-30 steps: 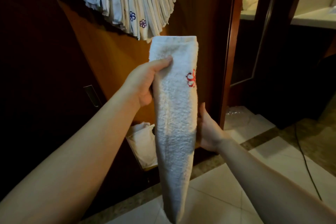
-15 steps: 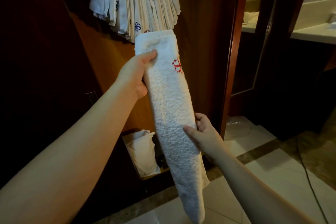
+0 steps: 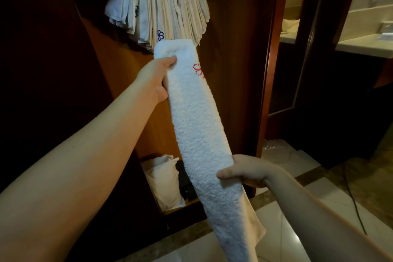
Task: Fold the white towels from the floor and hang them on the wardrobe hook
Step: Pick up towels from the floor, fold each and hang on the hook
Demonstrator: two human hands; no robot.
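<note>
The wardrobe (image 3: pixel 234 70) fills the view from 9 to 1 o'clock, its wood back lit in the middle. On the floor (image 3: pixel 297 208) at 5 o'clock pale tiles show; low in the wardrobe at 7 o'clock sits a white bag (image 3: pixel 165 183). At 12 o'clock a thick bunch of hung towels (image 3: pixel 165 4) drapes over the hook, which is hidden under them.

The folded towel (image 3: pixel 197 125) runs as a long strip from 12 down to 6 o'clock, red emblem near its top. Over the last second its top edge has risen until it sits just below the hung bunch, overlapping their lower ends. The left hand (image 3: pixel 154 78) pinches the top, thumb on the front. The right hand (image 3: pixel 244 171), which was only steadying the strip from behind, now grips the lower part with thumb across the front.

So folding looks done, and hanging is under way: the strip probably has to go higher and over the hook.
</note>
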